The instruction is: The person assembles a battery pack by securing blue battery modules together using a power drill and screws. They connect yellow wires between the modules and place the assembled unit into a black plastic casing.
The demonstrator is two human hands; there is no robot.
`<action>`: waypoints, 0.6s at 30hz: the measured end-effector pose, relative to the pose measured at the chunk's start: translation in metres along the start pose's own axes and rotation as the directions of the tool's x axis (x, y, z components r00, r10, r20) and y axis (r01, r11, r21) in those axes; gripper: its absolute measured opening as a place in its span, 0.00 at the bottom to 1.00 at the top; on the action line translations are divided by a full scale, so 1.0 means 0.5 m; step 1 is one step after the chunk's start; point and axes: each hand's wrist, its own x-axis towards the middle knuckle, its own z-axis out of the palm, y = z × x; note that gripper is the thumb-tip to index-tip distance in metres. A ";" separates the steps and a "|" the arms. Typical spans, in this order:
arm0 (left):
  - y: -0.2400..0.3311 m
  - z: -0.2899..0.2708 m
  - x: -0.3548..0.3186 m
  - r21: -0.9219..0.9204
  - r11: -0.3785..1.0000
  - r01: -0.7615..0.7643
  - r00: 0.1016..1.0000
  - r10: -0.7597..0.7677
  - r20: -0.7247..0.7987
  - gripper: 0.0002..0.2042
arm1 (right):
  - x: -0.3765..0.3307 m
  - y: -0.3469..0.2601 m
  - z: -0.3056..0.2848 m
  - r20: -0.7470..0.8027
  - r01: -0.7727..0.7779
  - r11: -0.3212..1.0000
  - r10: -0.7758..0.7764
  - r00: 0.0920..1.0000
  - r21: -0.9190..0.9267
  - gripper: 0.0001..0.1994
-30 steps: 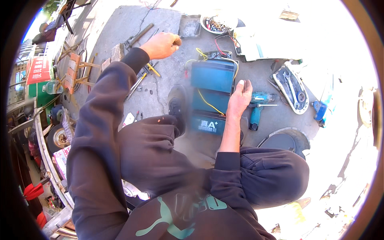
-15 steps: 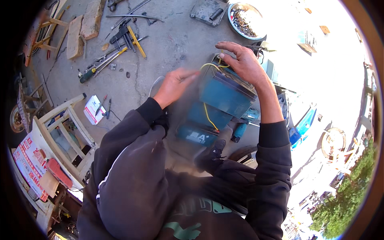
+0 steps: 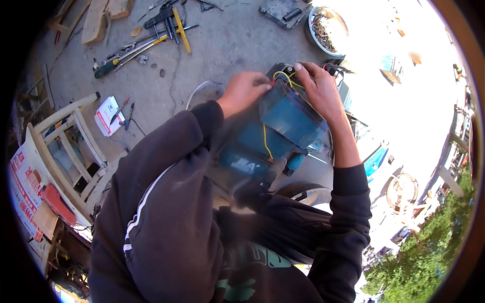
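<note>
- Fingers of the left hand (image 3: 244,90) are curled together at the far left corner of a blue rectangular plastic battery box (image 3: 283,121), pinching at the yellow and red wires (image 3: 283,77) there; what exactly they grip is hidden.
- Fingers of the right hand (image 3: 319,88) are bent over the far right edge of the same box, their tips touching the wire bundle, palm resting on the box's top.
- Battery box sits tilted on the person's lap, in the middle of the scene, with a thin yellow wire (image 3: 265,141) running down its near face.
- Grey concrete floor (image 3: 222,45) lies beyond the box.
- Far left on it, a cluster of hand tools with yellow and green handles (image 3: 146,35).
- Far right, a round metal bowl of small parts (image 3: 328,30).
- Left, a pale wooden chair frame (image 3: 65,146) beside a small white box (image 3: 108,115).
</note>
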 end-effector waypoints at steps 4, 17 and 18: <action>-0.031 0.004 -0.023 0.002 0.995 -0.104 0.994 0.104 -0.034 0.11 | -0.090 -0.009 0.023 -0.008 0.161 0.975 -0.164 0.986 -0.152 0.56; -0.010 0.021 -0.013 0.089 0.986 -0.142 0.988 0.146 -0.042 0.11 | -0.192 0.044 0.064 -0.014 0.328 0.740 -0.414 0.910 -0.587 0.60; -0.006 0.023 -0.004 0.114 0.977 -0.182 0.979 0.190 -0.069 0.10 | -0.192 0.046 0.061 0.000 0.324 0.742 -0.400 0.916 -0.587 0.62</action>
